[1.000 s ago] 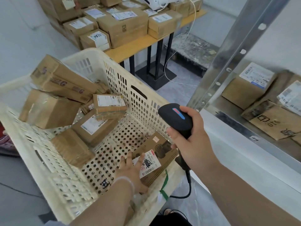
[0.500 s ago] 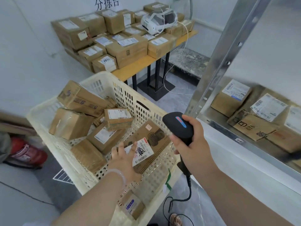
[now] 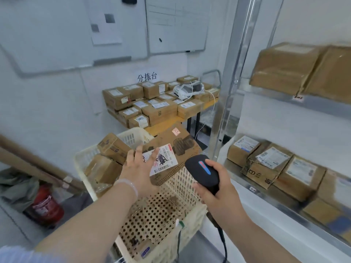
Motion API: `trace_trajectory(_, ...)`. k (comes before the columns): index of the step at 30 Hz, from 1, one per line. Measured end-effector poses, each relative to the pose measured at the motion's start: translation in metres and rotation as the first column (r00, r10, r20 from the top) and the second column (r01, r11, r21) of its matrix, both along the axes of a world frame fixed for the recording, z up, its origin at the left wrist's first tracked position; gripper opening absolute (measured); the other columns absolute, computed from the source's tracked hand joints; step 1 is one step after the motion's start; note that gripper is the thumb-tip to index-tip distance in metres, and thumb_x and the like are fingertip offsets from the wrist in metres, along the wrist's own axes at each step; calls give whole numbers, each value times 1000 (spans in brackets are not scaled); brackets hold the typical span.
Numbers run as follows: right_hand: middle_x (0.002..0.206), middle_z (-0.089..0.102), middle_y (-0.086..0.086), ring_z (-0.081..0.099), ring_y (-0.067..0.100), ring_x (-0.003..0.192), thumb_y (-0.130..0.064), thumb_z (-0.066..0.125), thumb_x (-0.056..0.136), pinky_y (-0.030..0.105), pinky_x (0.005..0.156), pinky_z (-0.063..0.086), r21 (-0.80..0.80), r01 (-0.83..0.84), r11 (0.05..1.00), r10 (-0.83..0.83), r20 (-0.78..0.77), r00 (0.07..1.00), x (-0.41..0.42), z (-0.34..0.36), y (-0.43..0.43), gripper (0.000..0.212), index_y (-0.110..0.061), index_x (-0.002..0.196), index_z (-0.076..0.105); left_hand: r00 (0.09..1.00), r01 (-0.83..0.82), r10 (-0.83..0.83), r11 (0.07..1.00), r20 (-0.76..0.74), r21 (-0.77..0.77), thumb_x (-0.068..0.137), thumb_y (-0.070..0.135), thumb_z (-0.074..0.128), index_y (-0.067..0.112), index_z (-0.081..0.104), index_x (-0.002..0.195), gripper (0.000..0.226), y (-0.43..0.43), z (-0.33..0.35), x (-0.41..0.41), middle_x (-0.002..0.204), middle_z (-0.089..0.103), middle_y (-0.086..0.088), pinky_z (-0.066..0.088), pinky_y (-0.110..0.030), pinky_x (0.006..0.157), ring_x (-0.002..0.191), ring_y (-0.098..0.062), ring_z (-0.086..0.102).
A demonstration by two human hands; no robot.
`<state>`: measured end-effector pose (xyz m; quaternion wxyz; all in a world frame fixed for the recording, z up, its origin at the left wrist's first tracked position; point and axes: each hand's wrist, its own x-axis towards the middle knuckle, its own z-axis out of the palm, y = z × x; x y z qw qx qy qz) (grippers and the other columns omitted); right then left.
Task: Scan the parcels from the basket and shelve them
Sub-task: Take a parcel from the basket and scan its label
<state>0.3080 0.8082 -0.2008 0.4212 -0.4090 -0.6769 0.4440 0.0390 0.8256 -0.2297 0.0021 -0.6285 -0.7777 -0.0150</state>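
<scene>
Parcel depot: labelled cartons (image 3: 269, 162), metal shelving (image 3: 228, 92) (sorting-table sign (image 3: 147, 77)).

At centre, the matt brown cardboard parcel (image 3: 167, 137) is wearing a smooth white paper label (image 3: 163, 162); the basket (image 3: 157, 215) below is showing perforated cream plastic, the scanner (image 3: 202, 172) matt black plastic, the shelf upright (image 3: 230, 82) at right dull metal

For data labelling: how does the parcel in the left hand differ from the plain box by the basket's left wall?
The held parcel is flat, printed, with a barcode label showing; the basket box chunkier, no label showing. The held parcel is raised and tilted; the basket box lies in the basket. Both brown cardboard.
</scene>
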Motion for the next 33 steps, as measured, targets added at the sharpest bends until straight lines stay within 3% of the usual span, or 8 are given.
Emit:
trace_trajectory(5,114,58,-29,63,0,98,-26,77,86,10,72,49,76,-37,996,37,10,999,41,22,-41,59,-59,122,44,996,-17,24,996,-86,88,57,79,69,48,-28,144,134,-31,50,41,157,-23,-5,27,-56,113,144,-41,-5)
trace_trajectory(10,114,55,-33,61,-1,100,-32,75,85,9,75,47,146,-103,984,94,69,993,60,43,-74,56,-59,121,42,989,-1,19,992,-147,126,59,80,67,45,-21,150,131,-55,84,77,158,-24,-7,28,-55,114,145,-42,-3)
trace_trajectory(18,111,52,-39,58,-5,100,-43,71,86,6,74,45,223,-62,973,31,141,990,62,57,-98,54,-67,118,35,984,5,23,987,-175,158,60,76,67,45,-24,148,130,-66,109,100,158,-25,-5,23,-55,116,146,-41,-9)
trace_trajectory(28,107,56,-36,59,-6,94,-46,69,85,6,68,44,201,24,979,-53,139,989,53,56,-109,48,-57,119,37,984,22,8,986,-177,165,62,73,70,45,-23,149,130,-68,117,94,159,-24,-7,23,-58,116,147,-43,-9)
trace_trajectory(33,110,59,-26,60,-2,92,-47,70,86,10,67,45,180,37,983,-62,137,989,48,54,-115,48,-57,121,37,985,22,7,985,-171,169,62,73,71,45,-21,150,130,-70,116,91,159,-24,-8,21,-59,116,148,-43,-9)
